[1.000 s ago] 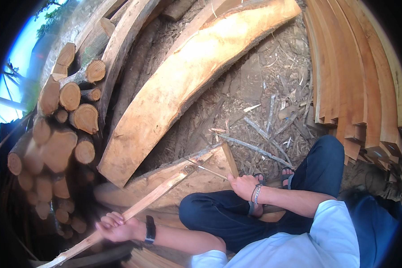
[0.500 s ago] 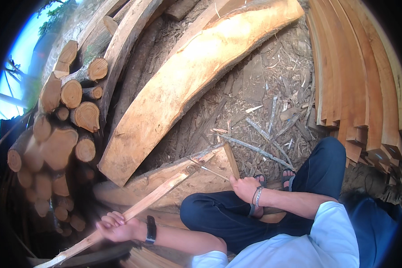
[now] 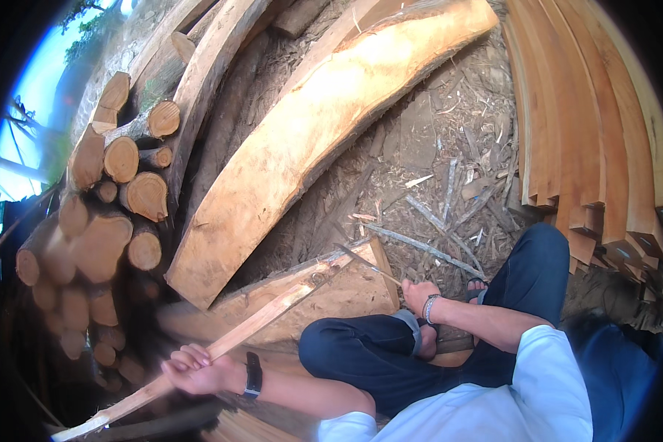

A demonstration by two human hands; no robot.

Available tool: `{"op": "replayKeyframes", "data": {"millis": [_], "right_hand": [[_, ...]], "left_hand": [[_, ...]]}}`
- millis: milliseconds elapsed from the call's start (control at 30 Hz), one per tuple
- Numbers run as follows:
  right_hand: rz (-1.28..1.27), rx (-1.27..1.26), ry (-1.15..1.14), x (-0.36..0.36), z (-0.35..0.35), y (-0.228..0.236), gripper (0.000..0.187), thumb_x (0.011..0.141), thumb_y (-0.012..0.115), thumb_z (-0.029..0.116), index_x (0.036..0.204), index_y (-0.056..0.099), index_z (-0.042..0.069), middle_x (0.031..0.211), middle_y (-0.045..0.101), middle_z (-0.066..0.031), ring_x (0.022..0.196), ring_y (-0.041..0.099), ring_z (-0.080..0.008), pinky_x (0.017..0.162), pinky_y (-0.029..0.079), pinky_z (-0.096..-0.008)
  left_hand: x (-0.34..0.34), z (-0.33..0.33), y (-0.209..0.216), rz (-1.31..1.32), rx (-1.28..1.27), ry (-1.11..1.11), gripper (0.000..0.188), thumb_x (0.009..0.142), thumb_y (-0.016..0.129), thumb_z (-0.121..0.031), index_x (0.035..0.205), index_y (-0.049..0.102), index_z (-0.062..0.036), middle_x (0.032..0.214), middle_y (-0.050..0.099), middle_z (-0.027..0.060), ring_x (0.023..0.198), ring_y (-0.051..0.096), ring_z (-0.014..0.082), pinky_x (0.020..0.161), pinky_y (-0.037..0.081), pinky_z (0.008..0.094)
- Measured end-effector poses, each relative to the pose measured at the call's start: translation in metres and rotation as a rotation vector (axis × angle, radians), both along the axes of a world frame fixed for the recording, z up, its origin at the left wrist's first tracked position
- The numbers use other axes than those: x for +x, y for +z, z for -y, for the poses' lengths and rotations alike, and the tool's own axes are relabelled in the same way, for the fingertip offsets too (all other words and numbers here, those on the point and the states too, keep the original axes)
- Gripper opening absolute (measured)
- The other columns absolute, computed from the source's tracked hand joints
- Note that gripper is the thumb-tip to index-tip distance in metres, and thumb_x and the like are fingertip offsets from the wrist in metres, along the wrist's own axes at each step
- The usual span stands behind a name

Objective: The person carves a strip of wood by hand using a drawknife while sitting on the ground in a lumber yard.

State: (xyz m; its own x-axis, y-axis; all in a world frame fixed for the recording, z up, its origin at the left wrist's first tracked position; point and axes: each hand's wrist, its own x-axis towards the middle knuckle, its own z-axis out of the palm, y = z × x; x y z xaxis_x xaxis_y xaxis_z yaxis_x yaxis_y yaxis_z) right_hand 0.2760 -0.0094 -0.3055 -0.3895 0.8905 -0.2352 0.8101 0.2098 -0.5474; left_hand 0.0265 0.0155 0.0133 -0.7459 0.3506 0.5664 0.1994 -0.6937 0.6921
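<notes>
My left hand [image 3: 197, 370] is closed around a long, narrow wooden strip [image 3: 261, 317], which slants from the lower left up toward the middle. The strip's far end rests on a thick wood slab [image 3: 357, 295] in front of my crossed legs. In my right hand [image 3: 420, 299] is the handle of a knife [image 3: 362, 261], its thin dark blade seen nearly edge-on. The blade reaches over the strip's far end, close to a dark knot; I cannot tell whether it touches the wood.
A large, pale sawn slab [image 3: 302, 144] lies across the ground beyond. Cut logs [image 3: 144, 195] are piled at the left, and long planks [image 3: 567, 125] are stacked at the right. Sticks [image 3: 423, 245] and chips litter the dirt.
My right hand has moved a little to the right and up with the knife, and the blade now lies farther along toward the strip's end. My left hand keeps its hold.
</notes>
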Motion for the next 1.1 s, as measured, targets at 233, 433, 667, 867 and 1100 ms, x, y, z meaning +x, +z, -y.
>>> {"op": "replayKeyframes", "data": {"millis": [233, 433, 667, 867, 1100], "right_hand": [[-0.013, 0.076, 0.122, -0.006, 0.001, 0.065, 0.017, 0.082, 0.049, 0.010, 0.096, 0.045, 0.001, 0.062, 0.063, -0.0153, 0.060, 0.066, -0.0298, 0.052, 0.054, -0.0400], [-0.020, 0.024, 0.133, -0.007, 0.001, 0.083, 0.015, 0.083, 0.047, 0.010, 0.095, 0.045, 0.001, 0.062, 0.063, -0.0160, 0.059, 0.066, -0.0307, 0.050, 0.053, -0.0406], [-0.008, 0.053, 0.131, -0.006, 0.003, 0.060, 0.018, 0.083, 0.047, 0.012, 0.096, 0.043, 0.001, 0.063, 0.063, -0.0181, 0.059, 0.066, -0.0317, 0.050, 0.053, -0.0415], [0.035, 0.028, -0.016, -0.001, 0.007, 0.001, 0.017, 0.082, 0.049, 0.012, 0.094, 0.046, 0.001, 0.065, 0.064, -0.0158, 0.059, 0.066, -0.0295, 0.050, 0.053, -0.0404], [-0.023, 0.035, 0.136, -0.002, 0.004, 0.082, 0.017, 0.084, 0.046, 0.013, 0.094, 0.046, -0.001, 0.062, 0.063, -0.0162, 0.058, 0.066, -0.0317, 0.050, 0.053, -0.0404]], "left_hand": [[-0.003, 0.008, 0.001, -0.025, -0.005, -0.020, 0.034, 0.092, 0.040, -0.024, 0.061, 0.032, -0.0134, 0.047, 0.028, -0.0016, 0.034, 0.024, 0.0072, 0.032, 0.020, 0.0190], [-0.019, 0.011, -0.002, -0.001, 0.008, -0.020, 0.034, 0.092, 0.040, -0.023, 0.061, 0.032, -0.0137, 0.047, 0.027, -0.0018, 0.034, 0.024, 0.0074, 0.032, 0.019, 0.0195], [-0.015, 0.009, -0.001, 0.020, -0.017, 0.047, 0.037, 0.092, 0.041, -0.024, 0.058, 0.030, -0.0145, 0.047, 0.026, -0.0020, 0.035, 0.023, 0.0078, 0.032, 0.019, 0.0200], [-0.005, 0.005, 0.001, 0.015, -0.008, 0.031, 0.034, 0.092, 0.041, -0.023, 0.061, 0.030, -0.0135, 0.047, 0.027, -0.0017, 0.035, 0.024, 0.0076, 0.032, 0.019, 0.0196], [-0.009, 0.009, 0.001, -0.013, -0.006, -0.015, 0.034, 0.092, 0.041, -0.023, 0.060, 0.031, -0.0138, 0.048, 0.027, -0.0018, 0.035, 0.024, 0.0073, 0.032, 0.019, 0.0195]]}}
